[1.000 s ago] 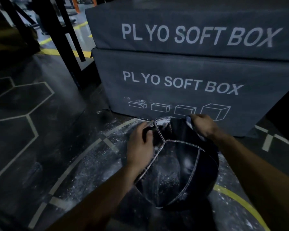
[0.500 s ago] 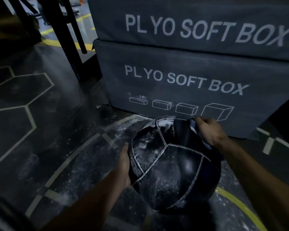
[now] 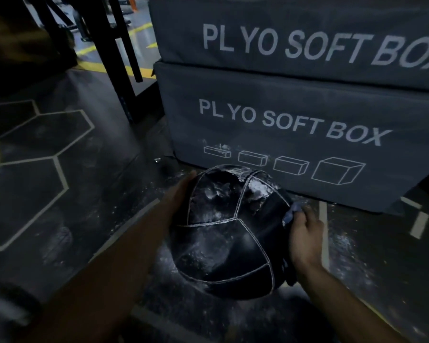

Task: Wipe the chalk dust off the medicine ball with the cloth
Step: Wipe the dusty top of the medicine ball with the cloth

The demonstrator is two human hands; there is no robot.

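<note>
A black medicine ball (image 3: 229, 231) with pale seams sits on the dark gym floor, with white chalk smears across its upper panels. My left hand (image 3: 181, 191) lies flat against the ball's upper left side, fingers straight. My right hand (image 3: 305, 233) is on the ball's right side and grips a dark blue cloth (image 3: 291, 214), pressing it against the ball. Part of the cloth hangs below the wrist, and most of it is hidden under the hand.
Two stacked grey plyo soft boxes (image 3: 295, 125) stand right behind the ball. Black rack legs (image 3: 114, 58) rise at the upper left. Chalk dust (image 3: 342, 243) is scattered on the floor around the ball, which has hexagon and yellow line markings.
My right hand has slid the cloth from the ball's top rear down its right side. My left hand has moved up from the lower left to the upper left. The ball has turned.
</note>
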